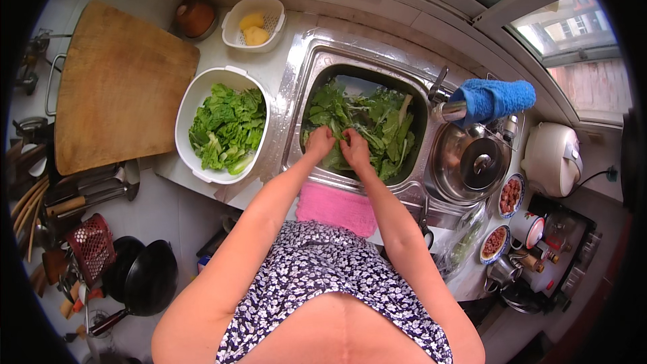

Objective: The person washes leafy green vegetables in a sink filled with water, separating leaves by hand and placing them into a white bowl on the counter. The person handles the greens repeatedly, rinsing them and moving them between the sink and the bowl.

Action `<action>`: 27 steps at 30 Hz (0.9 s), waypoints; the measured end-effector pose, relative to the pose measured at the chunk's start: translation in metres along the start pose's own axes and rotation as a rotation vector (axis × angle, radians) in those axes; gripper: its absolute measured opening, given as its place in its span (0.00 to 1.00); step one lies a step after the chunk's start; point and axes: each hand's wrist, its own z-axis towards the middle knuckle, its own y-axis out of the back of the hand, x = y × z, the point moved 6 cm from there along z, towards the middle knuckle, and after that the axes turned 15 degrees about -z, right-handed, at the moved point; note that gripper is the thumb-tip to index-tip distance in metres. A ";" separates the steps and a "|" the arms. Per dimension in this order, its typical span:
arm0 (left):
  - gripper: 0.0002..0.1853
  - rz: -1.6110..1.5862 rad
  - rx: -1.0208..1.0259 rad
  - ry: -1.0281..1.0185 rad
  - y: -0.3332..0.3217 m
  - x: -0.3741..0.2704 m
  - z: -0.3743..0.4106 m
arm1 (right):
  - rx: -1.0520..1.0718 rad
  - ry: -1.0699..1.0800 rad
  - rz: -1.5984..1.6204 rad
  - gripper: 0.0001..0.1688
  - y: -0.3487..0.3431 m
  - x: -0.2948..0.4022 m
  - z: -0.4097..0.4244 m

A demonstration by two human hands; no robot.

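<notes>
Leafy greens point(389, 136) with long pale stems fill the stainless-steel sink point(297, 111), lying in water that shows at the back of the basin. Over the near left part of the basin, my left hand point(319, 142) pinches some of these leaves. Close beside it, my right hand point(356, 147) has its fingertips on the same greens, a small gap from the left. The fingertips are partly hidden among leaves. To the left of the sink stands a white plastic basin point(183, 131) holding torn lettuce point(222, 121).
A white colander point(232, 35) with peeled potatoes stands behind the basin, near a wooden cutting board point(121, 91). The faucet point(453, 111) is wrapped in a blue towel point(493, 100). Right of the sink are a lidded steel pot point(445, 162), plates of meat point(510, 195) and a rice cooker point(551, 159).
</notes>
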 end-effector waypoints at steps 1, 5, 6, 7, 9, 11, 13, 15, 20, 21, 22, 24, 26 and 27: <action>0.09 0.148 0.012 0.008 -0.002 0.001 -0.001 | -0.087 0.034 -0.109 0.15 0.000 0.001 -0.001; 0.09 0.277 0.179 0.112 -0.019 0.016 0.004 | 0.023 -0.035 -0.247 0.15 -0.013 -0.007 0.002; 0.09 0.296 0.160 0.007 -0.017 0.004 0.001 | 0.072 -0.048 -0.280 0.15 -0.011 -0.008 0.003; 0.10 0.288 0.147 -0.011 -0.012 -0.007 -0.003 | 0.120 -0.061 -0.313 0.16 -0.008 -0.008 0.003; 0.11 0.271 0.120 -0.045 0.001 -0.033 -0.012 | 0.179 -0.105 -0.205 0.18 -0.008 -0.017 0.002; 0.11 0.222 0.064 -0.152 0.008 -0.052 -0.019 | 0.211 -0.090 -0.066 0.18 -0.011 -0.027 0.004; 0.10 0.135 -0.038 -0.386 0.013 -0.056 -0.023 | 0.156 -0.052 0.072 0.15 -0.002 -0.020 0.000; 0.10 0.167 -0.040 -0.435 0.012 -0.059 -0.031 | 0.085 -0.011 0.251 0.13 0.002 -0.024 -0.005; 0.10 0.062 0.025 -0.218 0.019 -0.077 -0.041 | -0.006 -0.024 0.273 0.11 0.030 -0.008 -0.024; 0.10 -0.085 -0.002 -0.234 0.017 -0.074 -0.041 | -0.029 -0.018 0.279 0.11 0.033 -0.003 -0.028; 0.11 -0.232 -0.028 -0.249 0.016 -0.070 -0.039 | -0.053 -0.011 0.284 0.11 0.035 0.001 -0.030; 0.10 -0.673 0.094 0.027 0.004 -0.049 -0.031 | -0.074 0.077 0.316 0.12 0.037 0.015 -0.032; 0.09 -0.936 0.101 0.101 -0.004 -0.040 -0.028 | -0.159 0.200 0.307 0.13 0.040 0.029 -0.034; 0.09 -0.946 0.070 0.129 -0.002 -0.037 -0.028 | -0.228 0.200 0.204 0.13 0.046 0.030 -0.032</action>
